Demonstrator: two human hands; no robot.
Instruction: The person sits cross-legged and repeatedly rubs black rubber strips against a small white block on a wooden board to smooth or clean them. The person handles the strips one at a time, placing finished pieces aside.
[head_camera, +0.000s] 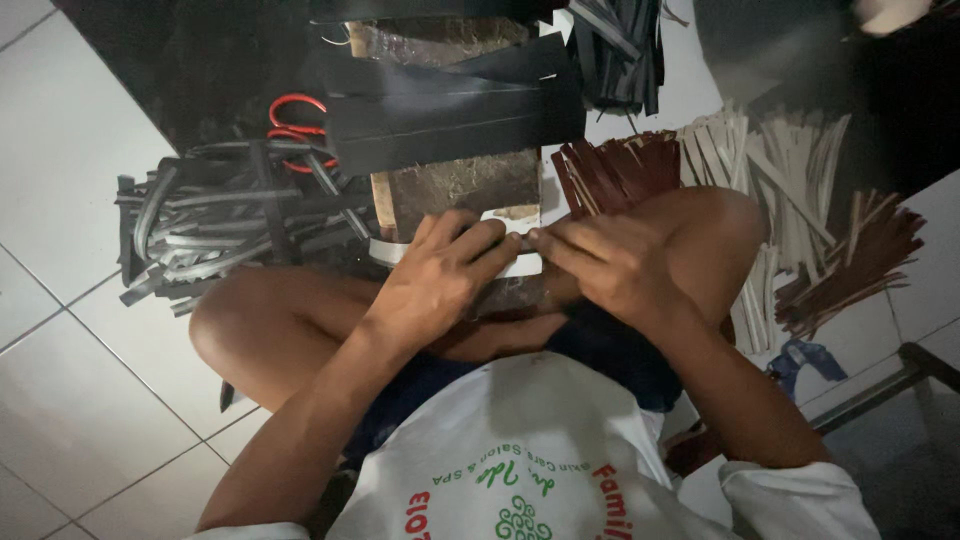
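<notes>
- Your two hands, left hand (435, 275) and right hand (605, 262), pinch one white strip (525, 265) between their fingertips, over the wooden block (460, 185).
- One pair of red-handled scissors (295, 125) lies beyond your left grip, half hidden by a heap of grey strips (215, 225).
- Two brown bundles (615, 170) and one pale bundle (790, 175) lie beyond your right grip.
- Your fingers cover the strip's middle; the black sheets (450, 105) run out of view.
</notes>
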